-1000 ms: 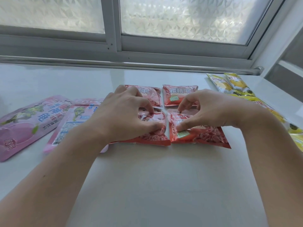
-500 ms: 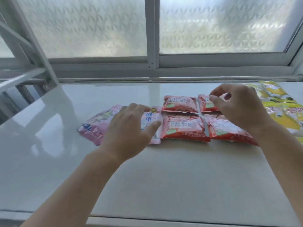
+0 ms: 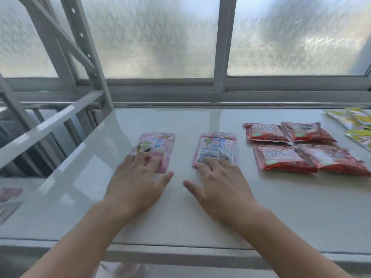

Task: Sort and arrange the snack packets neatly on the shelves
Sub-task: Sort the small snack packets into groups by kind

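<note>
- The left hand (image 3: 136, 181) lies flat, fingers spread, its fingertips on the near end of the left pink packet (image 3: 155, 150).
- The right hand (image 3: 218, 185) lies flat likewise, fingertips on the right pink packet (image 3: 215, 149).
- Both packets lie apart on the white shelf (image 3: 200, 217).
- Four red packets (image 3: 297, 147) form a block to the right; yellow packets (image 3: 355, 125) lie at the far right.

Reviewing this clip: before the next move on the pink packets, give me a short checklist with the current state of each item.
1. Left hand flat on left pink packet: ok.
2. Right hand fingertips on right pink packet: ok.
3. Pink packets apart, not overlapping: ok.
4. Both pink packets same face up: not ok; the right one shows a barcode.
5. Red packets in a tidy block of four: ok.
6. Yellow packets arranged: cannot tell, cut off at the edge.
</note>
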